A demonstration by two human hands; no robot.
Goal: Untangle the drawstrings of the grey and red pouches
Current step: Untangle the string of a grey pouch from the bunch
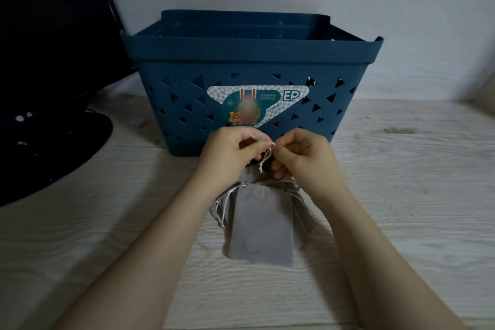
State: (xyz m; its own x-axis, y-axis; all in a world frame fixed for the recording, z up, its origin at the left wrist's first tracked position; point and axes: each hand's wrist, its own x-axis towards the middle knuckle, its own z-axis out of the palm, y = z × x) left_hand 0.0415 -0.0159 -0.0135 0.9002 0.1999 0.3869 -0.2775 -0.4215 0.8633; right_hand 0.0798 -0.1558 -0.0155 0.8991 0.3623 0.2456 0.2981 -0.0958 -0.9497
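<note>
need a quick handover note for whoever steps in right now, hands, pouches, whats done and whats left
Left hand and right hand: both pinch the pale knotted drawstring between them, held up in front of the blue plastic basket.
Grey fabric pouch: flat on the pale wooden table, more cords bunched at its neck.
Red pouch: not clearly visible; something dark lies under the hands.
Done: nothing freed that shows.
Left: work the knot loose and separate the cords.

Both bare forearms reach forward and converge. The left hand [231, 151] and right hand [301, 154] meet fingertip to fingertip, fingers curled, each in a pinching grip, wrists raised.
</note>
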